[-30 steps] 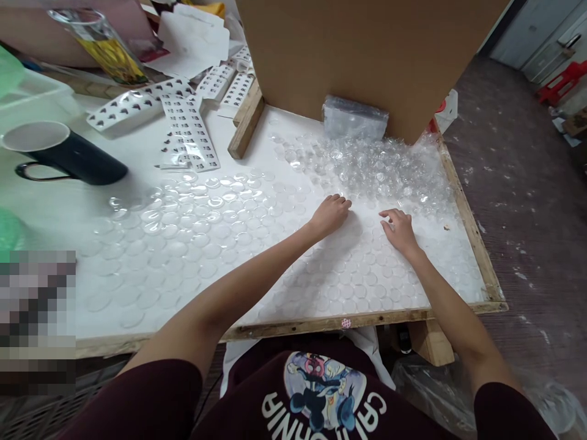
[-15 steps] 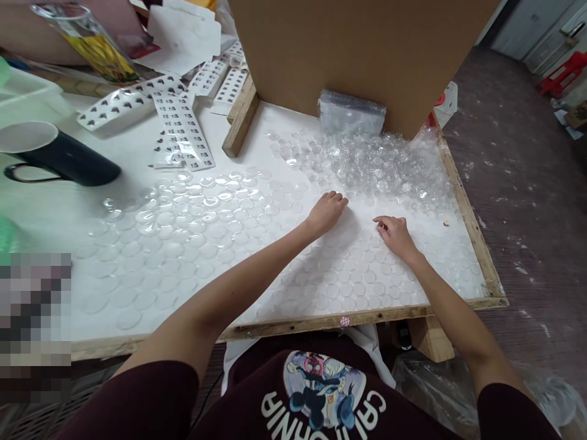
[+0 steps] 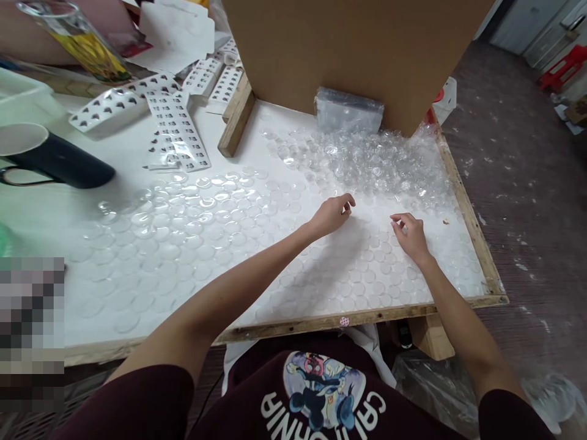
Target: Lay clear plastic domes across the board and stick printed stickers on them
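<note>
1 dark mug [image 3: 76, 162] on L; clear discs [image 3: 208, 201], too many to ct, laid across white tabletop [image 3: 252, 146]; L hand [image 3: 332, 215] over them, fingers curled, can't tell if gripping; 1 clear pkt [image 3: 349, 113] behind 1 clear-plastic heap [image 3: 389, 162]; R hand [image 3: 411, 237] nr heap, thumb/index tips close, grip unclear.

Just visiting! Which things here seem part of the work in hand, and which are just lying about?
Seemingly in use:
clear discs, spread around the left hand and right hand
glossy clear heap, just beyond the hands

Seemingly just lying about:
dark mug
printed sheets
wooden block
red stool
</note>
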Available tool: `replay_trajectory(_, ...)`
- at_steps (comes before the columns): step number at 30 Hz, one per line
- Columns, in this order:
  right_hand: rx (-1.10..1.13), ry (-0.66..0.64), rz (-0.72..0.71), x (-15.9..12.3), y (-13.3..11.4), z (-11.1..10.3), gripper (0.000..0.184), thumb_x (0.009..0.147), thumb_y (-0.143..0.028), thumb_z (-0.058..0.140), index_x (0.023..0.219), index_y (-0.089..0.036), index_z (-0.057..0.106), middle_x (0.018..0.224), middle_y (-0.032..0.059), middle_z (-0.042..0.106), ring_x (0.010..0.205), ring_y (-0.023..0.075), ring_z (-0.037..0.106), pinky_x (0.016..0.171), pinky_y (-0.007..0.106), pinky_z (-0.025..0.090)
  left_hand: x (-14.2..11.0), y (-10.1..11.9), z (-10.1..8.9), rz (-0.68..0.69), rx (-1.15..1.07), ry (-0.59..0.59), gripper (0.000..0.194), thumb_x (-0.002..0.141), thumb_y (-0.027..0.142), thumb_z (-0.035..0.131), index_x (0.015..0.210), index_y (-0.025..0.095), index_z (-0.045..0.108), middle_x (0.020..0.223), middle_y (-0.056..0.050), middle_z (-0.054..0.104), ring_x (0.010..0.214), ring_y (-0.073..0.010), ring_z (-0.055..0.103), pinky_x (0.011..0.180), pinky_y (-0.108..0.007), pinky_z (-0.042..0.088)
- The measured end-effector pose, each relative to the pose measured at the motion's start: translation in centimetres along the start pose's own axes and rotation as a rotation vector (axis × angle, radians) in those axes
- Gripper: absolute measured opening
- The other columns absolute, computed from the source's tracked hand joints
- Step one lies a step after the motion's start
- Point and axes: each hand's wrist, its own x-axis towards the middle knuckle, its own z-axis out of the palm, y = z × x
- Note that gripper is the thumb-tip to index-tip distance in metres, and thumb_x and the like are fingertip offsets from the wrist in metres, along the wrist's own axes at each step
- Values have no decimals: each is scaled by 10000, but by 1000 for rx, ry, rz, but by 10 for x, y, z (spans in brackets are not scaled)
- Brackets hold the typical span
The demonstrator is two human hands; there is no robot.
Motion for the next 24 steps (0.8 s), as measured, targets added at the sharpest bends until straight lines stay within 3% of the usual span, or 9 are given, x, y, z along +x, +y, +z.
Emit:
replay_trajectory(4,10,64,42,-2,13,-3,218,937,-320,497,1011,-217,675,1034,73,715,751,199,638,898,423,419,6,1,1,-207,-210,-51,160,872,156,613,1028,169,645,914,-58,737,730,-159,671,611,-257,504)
replay_trajectory(7,-6,63,52,2,17,0,228,934,-309,482,1005,-218,679,1045,82,717,768,207,641,899,428,420,9,-4,0,-242,-179,-58,137,847,135,641,983,157,643,858,-62,736,666,-162,663,580,-267,502)
replay_trajectory(10,-53,10,30,9,17,8,252,941,-272,460,1051,-221,681,1116,93,711,876,231,657,925,440,409,6,-6,1,-231,-115,-6,165,849,101,592,991,167,644,937,-87,729,786,-208,682,662,-313,527)
replay_trajectory(13,-121,-48,-12,20,13,18,299,943,-232,448,1152,-215,663,1236,111,681,1101,273,626,967,452,396,1,0,6,-108,1,48,217,877,89,531,1032,171,658,1092,-116,702,1010,-259,661,839,-380,532)
replay_trajectory(16,-165,-54,-44,32,9,26,346,939,-199,439,1215,-210,648,1344,130,638,1266,296,543,1022,469,372,-1,12,16,141,168,21,270,919,79,473,1086,141,675,1179,-139,695,1141,-272,626,965,-416,504)
replay_trajectory(20,-163,-55,-63,34,7,28,394,933,-145,394,1224,-206,653,1381,141,625,1300,293,530,1063,493,345,3,24,39,365,230,-45,394,986,107,402,1332,113,589,1448,-159,579,1383,-248,499,1127,-425,407)
replay_trajectory(24,-159,-80,-80,19,9,16,396,941,-132,368,1195,-209,662,1289,115,685,1215,271,593,1047,479,345,8,26,57,422,241,-123,457,1030,214,399,1463,92,483,1552,-166,461,1485,-230,383,1214,-402,308)
